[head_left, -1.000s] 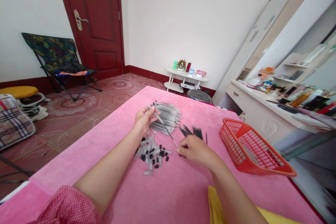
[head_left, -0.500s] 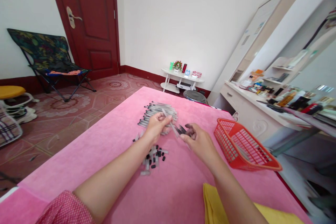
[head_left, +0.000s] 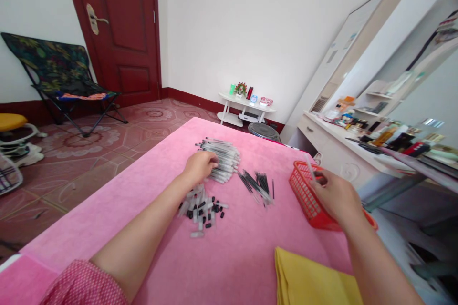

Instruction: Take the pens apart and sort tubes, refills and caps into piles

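My right hand [head_left: 338, 198] is over the red plastic basket [head_left: 304, 200], its fingers closed on a clear pen barrel [head_left: 308, 167] that points up and away. My left hand [head_left: 201, 167] rests at the near left side of a pile of clear pens [head_left: 225, 157] with black ends. Its fingers are curled, and what they hold, if anything, is hidden. Between the pile and the basket lie several thin black pen refills [head_left: 255, 183]. Nearer me is a heap of clear pen caps and small black plugs [head_left: 205, 209], partly behind my left forearm.
The table has a pink cloth [head_left: 229, 257]. A folded yellow cloth [head_left: 311, 276] lies at its near right. A dresser [head_left: 332, 147] crowded with bottles stands beyond the basket. At the left are a folding chair [head_left: 71, 76] and a yellow stool [head_left: 12, 121].
My hands have moved apart from the middle: the right went to the basket with a clear barrel, the left back to the pen pile. The refills now show uncovered on the cloth.
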Demonstrator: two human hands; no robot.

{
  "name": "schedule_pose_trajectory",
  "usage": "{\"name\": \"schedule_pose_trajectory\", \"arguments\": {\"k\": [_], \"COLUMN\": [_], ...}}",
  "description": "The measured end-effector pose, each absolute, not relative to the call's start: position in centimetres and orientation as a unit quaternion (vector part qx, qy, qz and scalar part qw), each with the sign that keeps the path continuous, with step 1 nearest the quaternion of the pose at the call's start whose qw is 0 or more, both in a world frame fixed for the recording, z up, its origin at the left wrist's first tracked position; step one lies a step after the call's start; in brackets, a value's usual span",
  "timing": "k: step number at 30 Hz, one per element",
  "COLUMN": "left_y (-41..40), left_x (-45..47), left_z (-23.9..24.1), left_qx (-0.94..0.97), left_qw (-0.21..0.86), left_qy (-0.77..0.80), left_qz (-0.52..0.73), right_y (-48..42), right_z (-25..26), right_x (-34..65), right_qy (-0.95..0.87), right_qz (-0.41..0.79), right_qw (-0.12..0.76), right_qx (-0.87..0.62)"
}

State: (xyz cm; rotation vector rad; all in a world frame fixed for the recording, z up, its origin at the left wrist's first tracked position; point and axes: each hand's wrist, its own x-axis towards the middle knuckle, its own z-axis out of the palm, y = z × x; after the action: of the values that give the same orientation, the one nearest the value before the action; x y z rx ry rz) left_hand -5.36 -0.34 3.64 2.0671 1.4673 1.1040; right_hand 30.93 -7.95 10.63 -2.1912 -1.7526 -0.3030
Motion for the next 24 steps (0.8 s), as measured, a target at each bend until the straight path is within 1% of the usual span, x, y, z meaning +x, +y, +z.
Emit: {"name": "schedule_pose_trajectory", "arguments": {"k": [2,3,5,8,11,14,16,19,22,24], "left_y": [-0.2,-0.3,-0.5,-0.9,-1.1,-1.2,-1.3,-1.4,-1.6,-1.8], "left_x": [-6.4,-6.7,-6.7,-6.0,-5.3,-5.1,-5.0,-4.9,-4.3,-3.9], "left_z": [3.6,3.6,3.6,3.4,3.2,3.0,2.9,3.1,3.6,4.1], "left_qx": [0.768,0.783,0.807,0.827,0.838,0.843,0.845,0.849,0.869,0.882], "left_qw": [0.148,0.145,0.139,0.097,0.076,0.071,0.064,0.042,0.025,0.02], "left_qy": [0.536,0.534,0.522,0.513,0.506,0.497,0.494,0.489,0.451,0.419], "left_qz": [0.317,0.286,0.238,0.206,0.19,0.194,0.196,0.197,0.204,0.215], "right_y": [-7.9,-7.9,-7.7,-6.9,-6.0,-5.2,-5.0,-5.0,-5.4,-5.4], "right_z": [10.6,10.6,10.3,10.1,9.6,8.5,7.3,5.5,4.2,3.6], "right_x": [32.5,32.7,31.8,28.1,22.9,18.1,15.7,13.4,12.6,12.8], "right_qy": [-0.583,-0.577,-0.594,-0.674,-0.737,-0.769,-0.781,-0.782,-0.784,-0.775], "right_qz": [-0.12,-0.124,-0.113,-0.034,0.07,0.121,0.137,0.119,0.101,0.115], "right_qw": [0.111,0.104,0.132,0.216,0.231,0.234,0.239,0.241,0.243,0.25], "right_qx": [-0.795,-0.801,-0.785,-0.706,-0.631,-0.582,-0.561,-0.562,-0.563,-0.569]}}
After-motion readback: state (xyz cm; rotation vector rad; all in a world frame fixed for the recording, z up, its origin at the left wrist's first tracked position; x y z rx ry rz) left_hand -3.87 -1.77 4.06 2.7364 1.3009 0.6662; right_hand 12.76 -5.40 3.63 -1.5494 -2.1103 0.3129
